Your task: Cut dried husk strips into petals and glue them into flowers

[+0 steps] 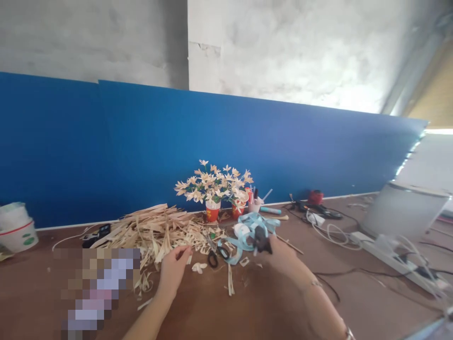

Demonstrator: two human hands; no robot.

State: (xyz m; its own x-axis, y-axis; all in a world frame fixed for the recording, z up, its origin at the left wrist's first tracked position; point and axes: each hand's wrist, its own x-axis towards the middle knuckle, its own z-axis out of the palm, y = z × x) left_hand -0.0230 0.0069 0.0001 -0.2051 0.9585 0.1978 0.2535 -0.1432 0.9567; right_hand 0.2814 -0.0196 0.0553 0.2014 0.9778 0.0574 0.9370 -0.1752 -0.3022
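Observation:
My left hand (pixel 175 270) is in a pinch beside the dried husk strips (pixel 152 231); a pale scrap shows near its fingertips, but I cannot make out whether they hold it. Over the light blue ribbon (pixel 253 222), my right hand (pixel 279 252) is closed around a black object (pixel 262 240), blurred and partly covered by the fingers. Black-handled scissors (pixel 213 257) lie between the hands. Behind them, cream husk flowers (pixel 212 182) stand in red cups (pixel 212 212). A few pale petal pieces (pixel 199 267) and thin strips (pixel 230 281) lie on the brown table.
A white tub (pixel 17 231) stands far left, near a blurred-out patch. At right are a power strip (pixel 382 264), tangled cables (pixel 332 233) and a large pale container (pixel 403 208). A cup of pens (pixel 254 205) sits before the blue partition (pixel 283 146).

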